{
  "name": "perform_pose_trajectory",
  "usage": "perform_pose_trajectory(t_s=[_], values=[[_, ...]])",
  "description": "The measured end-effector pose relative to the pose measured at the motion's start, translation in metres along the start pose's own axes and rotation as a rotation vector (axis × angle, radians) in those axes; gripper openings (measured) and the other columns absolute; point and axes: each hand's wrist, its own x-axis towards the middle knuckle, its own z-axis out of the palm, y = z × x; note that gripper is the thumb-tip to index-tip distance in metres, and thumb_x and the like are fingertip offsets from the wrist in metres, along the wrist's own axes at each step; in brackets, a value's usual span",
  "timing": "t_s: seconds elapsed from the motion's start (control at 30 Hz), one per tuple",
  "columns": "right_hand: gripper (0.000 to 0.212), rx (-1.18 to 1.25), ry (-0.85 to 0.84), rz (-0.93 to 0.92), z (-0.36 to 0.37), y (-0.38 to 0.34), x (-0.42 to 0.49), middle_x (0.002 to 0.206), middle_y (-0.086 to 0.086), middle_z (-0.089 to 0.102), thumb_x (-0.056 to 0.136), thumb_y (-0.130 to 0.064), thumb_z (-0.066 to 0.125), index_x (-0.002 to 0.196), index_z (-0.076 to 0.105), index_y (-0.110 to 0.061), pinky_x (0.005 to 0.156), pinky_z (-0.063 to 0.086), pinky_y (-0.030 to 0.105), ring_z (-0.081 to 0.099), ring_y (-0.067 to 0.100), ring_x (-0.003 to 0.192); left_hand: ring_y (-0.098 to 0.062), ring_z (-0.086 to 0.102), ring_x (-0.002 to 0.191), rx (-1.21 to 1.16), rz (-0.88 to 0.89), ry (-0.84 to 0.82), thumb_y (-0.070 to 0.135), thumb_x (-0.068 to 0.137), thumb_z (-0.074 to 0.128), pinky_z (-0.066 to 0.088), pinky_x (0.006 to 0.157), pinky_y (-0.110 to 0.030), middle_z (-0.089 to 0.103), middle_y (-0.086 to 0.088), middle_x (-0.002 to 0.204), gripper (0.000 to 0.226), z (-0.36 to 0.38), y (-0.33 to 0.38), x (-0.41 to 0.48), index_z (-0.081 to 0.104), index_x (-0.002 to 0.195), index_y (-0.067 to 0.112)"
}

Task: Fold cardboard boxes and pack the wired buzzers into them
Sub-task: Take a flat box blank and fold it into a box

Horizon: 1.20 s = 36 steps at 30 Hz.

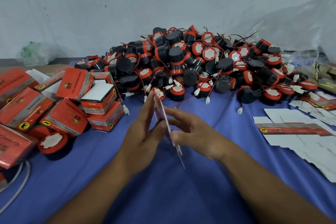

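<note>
**A:** Red cartons first. What lies at your left?

**B:** A heap of folded boxes (pixel 69 100) on the blue cloth (pixel 163 196), a few with a white flap showing. Just near of them one loose buzzer (pixel 52 142) lies tilted, its white-centred red face toward you. A grey cable (pixel 18 183) curves along the left edge.

**A:** And your hands?

**B:** In the middle, above the cloth, you hold a flat box blank (pixel 167 129) on edge between them (only its thin edge faces the camera, so the print cannot be read). Your left hand (pixel 143 132) lies against its left face, fingers straight and pressed together, pointing away from you. Your right hand (pixel 192 132) meets it from the right. Its fingertips (pixel 168 112), lightly bent, touch the far part of that face, and its thumb presses nearer you. Whether any finger hooks round an edge, I cannot tell.

**A:** Where are the buzzers?

**B:** Beyond your hands, against the wall, is the pile of wired buzzers (pixel 190 63). They have black bodies and red rings, and their thin leads and white plugs spill onto the cloth.

**A:** And at your right?

**B:** A stack of flat blanks (pixel 300 132) lies white side up with one red printed strip across it. A clear plastic bag (pixel 309 32) sits farther off at the right.
</note>
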Motion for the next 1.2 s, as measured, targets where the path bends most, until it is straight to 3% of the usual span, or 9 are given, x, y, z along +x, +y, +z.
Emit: perform_pose_trajectory(t_s=[0.07, 0.17, 0.37, 0.47, 0.67, 0.87, 0.93, 1.03, 1.2], values=[[0.079, -0.097, 0.008, -0.009, -0.002, 0.001, -0.001, 0.144, -0.011, 0.051, 0.074, -0.048, 0.083, 0.144, 0.048, -0.037, 0.103, 0.049, 0.037, 0.049, 0.014, 0.136, 0.009, 0.027, 0.142, -0.053, -0.035, 0.021, 0.038, 0.094, 0.05, 0.034, 0.116, -0.027, 0.027, 0.039, 0.15, 0.061, -0.002, 0.0, -0.001, 0.019, 0.146, 0.047], [0.093, -0.227, -0.022, -0.004, -0.004, 0.0, -0.004, 0.147, -0.016, 0.044, 0.066, -0.047, 0.086, 0.146, 0.042, -0.036, 0.111, 0.043, 0.042, 0.043, 0.01, 0.138, 0.01, 0.034, 0.138, -0.107, -0.061, 0.031, 0.042, 0.089, 0.048, 0.036, 0.11, -0.016, 0.033, 0.033, 0.15, 0.064, -0.003, 0.0, -0.001, 0.022, 0.147, 0.044], [0.091, -0.372, -0.035, -0.051, 0.007, -0.004, -0.006, 0.146, -0.019, 0.038, 0.063, -0.048, 0.088, 0.14, 0.043, -0.032, 0.115, 0.036, 0.041, 0.037, 0.006, 0.14, 0.004, 0.045, 0.133, -0.206, -0.103, 0.069, 0.055, 0.092, 0.048, 0.042, 0.108, -0.022, 0.046, 0.018, 0.147, 0.057, -0.001, -0.002, -0.002, 0.033, 0.144, 0.04], [0.086, -0.34, 0.001, -0.027, 0.005, -0.003, -0.006, 0.139, -0.018, 0.044, 0.063, -0.039, 0.092, 0.134, 0.043, -0.034, 0.113, 0.035, 0.032, 0.041, 0.004, 0.136, -0.005, 0.04, 0.139, -0.211, -0.086, -0.001, 0.084, 0.074, 0.052, 0.039, 0.11, -0.037, 0.048, 0.02, 0.144, 0.083, -0.005, 0.0, -0.002, 0.032, 0.144, 0.043], [0.07, -0.298, -0.002, -0.002, 0.001, -0.004, -0.004, 0.115, -0.02, 0.058, 0.057, -0.033, 0.093, 0.113, 0.052, -0.041, 0.104, 0.046, 0.025, 0.056, 0.002, 0.119, -0.01, 0.044, 0.135, -0.057, -0.004, -0.103, 0.079, 0.07, 0.064, 0.033, 0.114, -0.035, 0.052, 0.012, 0.13, 0.091, -0.013, 0.003, 0.002, 0.028, 0.145, 0.041], [0.082, -0.002, 0.113, -0.04, -0.011, -0.011, -0.001, 0.115, 0.022, 0.066, 0.056, -0.062, 0.087, 0.117, 0.068, -0.01, 0.1, 0.052, 0.046, 0.064, 0.036, 0.109, -0.005, 0.049, 0.128, -0.069, -0.079, -0.114, 0.083, 0.06, 0.068, 0.039, 0.105, -0.013, 0.054, 0.023, 0.119, 0.102, -0.016, 0.007, 0.002, 0.026, 0.144, 0.044], [0.071, 0.059, 0.119, -0.061, -0.009, -0.01, 0.0, 0.108, 0.026, 0.066, 0.062, -0.067, 0.082, 0.114, 0.072, -0.019, 0.099, 0.052, 0.047, 0.064, 0.039, 0.1, -0.001, 0.048, 0.129, -0.11, -0.104, -0.102, 0.085, 0.06, 0.066, 0.043, 0.101, -0.013, 0.052, 0.026, 0.125, 0.105, -0.012, 0.01, 0.001, 0.027, 0.146, 0.04], [0.051, 0.015, 0.094, -0.1, -0.005, -0.013, 0.0, 0.079, -0.005, 0.065, 0.075, -0.048, 0.081, 0.121, 0.069, -0.028, 0.073, 0.053, 0.023, 0.062, 0.01, 0.075, -0.004, 0.046, 0.133, -0.198, -0.11, -0.129, 0.083, 0.062, 0.067, 0.048, 0.099, -0.023, 0.05, 0.018, 0.138, 0.105, -0.006, 0.014, 0.0, 0.028, 0.147, 0.036], [0.059, -0.172, 0.03, -0.127, -0.003, -0.012, -0.002, 0.105, -0.001, 0.073, 0.071, -0.043, 0.085, 0.124, 0.062, -0.052, 0.077, 0.055, 0.022, 0.065, 0.006, 0.089, -0.025, 0.058, 0.125, -0.4, -0.203, -0.146, 0.072, 0.055, 0.082, 0.05, 0.1, -0.046, 0.058, -0.006, 0.135, 0.112, -0.006, 0.008, -0.002, 0.03, 0.147, 0.036]])
